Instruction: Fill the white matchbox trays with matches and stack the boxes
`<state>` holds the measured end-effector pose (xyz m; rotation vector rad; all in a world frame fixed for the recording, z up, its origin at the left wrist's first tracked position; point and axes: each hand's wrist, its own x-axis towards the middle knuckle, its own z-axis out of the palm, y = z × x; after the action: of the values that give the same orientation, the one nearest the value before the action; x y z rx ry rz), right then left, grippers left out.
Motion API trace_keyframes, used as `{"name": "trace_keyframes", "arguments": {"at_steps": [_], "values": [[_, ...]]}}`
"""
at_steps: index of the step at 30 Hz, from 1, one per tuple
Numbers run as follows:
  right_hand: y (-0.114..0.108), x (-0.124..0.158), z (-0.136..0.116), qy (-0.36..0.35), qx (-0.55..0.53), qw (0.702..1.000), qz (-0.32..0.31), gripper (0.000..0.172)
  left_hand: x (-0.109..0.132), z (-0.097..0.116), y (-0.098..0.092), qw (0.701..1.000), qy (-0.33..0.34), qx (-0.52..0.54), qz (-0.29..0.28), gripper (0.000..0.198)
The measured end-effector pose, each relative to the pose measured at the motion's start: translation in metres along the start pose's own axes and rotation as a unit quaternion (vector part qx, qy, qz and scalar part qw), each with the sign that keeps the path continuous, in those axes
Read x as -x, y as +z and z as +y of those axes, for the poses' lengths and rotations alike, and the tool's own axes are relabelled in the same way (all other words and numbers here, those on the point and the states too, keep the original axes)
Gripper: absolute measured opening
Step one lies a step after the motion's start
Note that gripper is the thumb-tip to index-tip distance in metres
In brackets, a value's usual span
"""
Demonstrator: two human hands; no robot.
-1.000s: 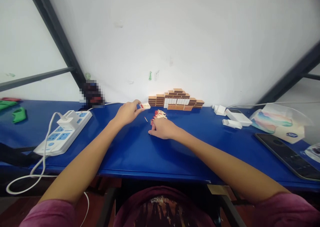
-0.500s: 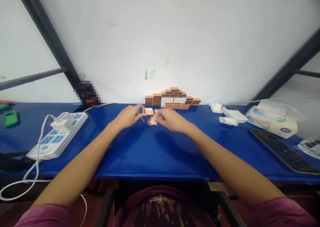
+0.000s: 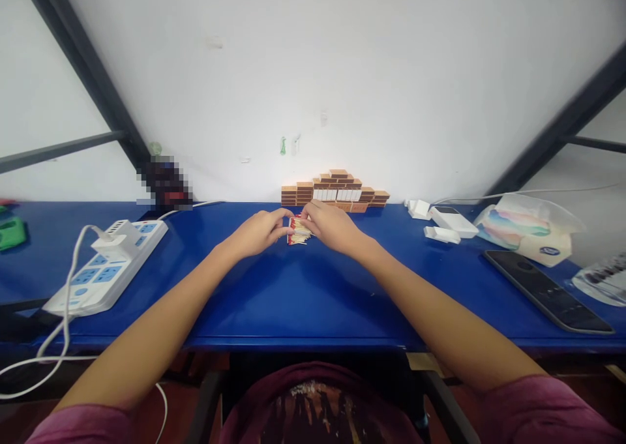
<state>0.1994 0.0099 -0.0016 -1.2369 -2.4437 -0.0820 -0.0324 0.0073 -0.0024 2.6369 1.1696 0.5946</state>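
My left hand [image 3: 267, 233] has its thumb and fingers closed at the left end of a small white matchbox tray [image 3: 295, 222] with red-headed matches in it. Over the tray's right end, the fingers of my right hand [image 3: 332, 227] are bent together, and what they pinch is hidden. A loose pile of matches [image 3: 300, 237] lies on the blue table [image 3: 303, 294] right below and in front of the tray. Behind my hands, matchboxes [image 3: 337, 186] are stacked in a stepped row against the wall.
To the left lies a white power strip [image 3: 112, 268] with a plugged-in charger and looping cable. On the right are small white boxes [image 3: 452, 221], a tissue pack [image 3: 528, 225], a dark phone [image 3: 542, 291] and a clear plastic container [image 3: 601, 281]. Dark metal bars [image 3: 88, 72] slant at both sides.
The tray in my left hand has moved slightly right and nearer the match pile. My right hand has come from the pile up to the tray's right end. The view has shifted slightly.
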Motion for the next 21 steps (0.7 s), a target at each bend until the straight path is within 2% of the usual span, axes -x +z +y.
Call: {"name": "trace_keyframes", "arguments": {"at_steps": [4,6,7,8,12,15,21], "values": [[0.002,-0.004,0.0,-0.028,-0.068,0.995,0.068,0.018,-0.001,-0.005,-0.004,1.0,-0.013,-0.015,0.017,0.037],[0.003,-0.008,-0.004,-0.011,-0.09,0.989,0.114,0.02,-0.001,-0.011,-0.007,0.996,-0.036,-0.063,0.043,0.037],[0.005,-0.01,-0.007,0.007,-0.1,0.988,0.115,0.021,0.0,-0.014,-0.009,0.993,-0.048,-0.088,0.057,0.037],[0.007,-0.013,-0.011,0.025,-0.114,0.989,0.092,0.022,0.0,-0.017,-0.011,0.99,-0.058,-0.105,0.069,0.038],[0.018,-0.027,-0.027,0.073,-0.148,0.984,-0.071,0.022,0.001,-0.026,-0.017,0.99,-0.07,-0.093,0.082,0.035],[0.027,-0.037,-0.041,0.105,-0.073,0.988,-0.085,0.02,0.001,-0.029,-0.018,0.99,-0.08,-0.086,0.081,0.035],[0.044,-0.049,-0.064,0.133,0.039,0.982,-0.124,0.03,0.002,-0.029,-0.02,0.983,-0.103,-0.111,0.101,0.036]]}}
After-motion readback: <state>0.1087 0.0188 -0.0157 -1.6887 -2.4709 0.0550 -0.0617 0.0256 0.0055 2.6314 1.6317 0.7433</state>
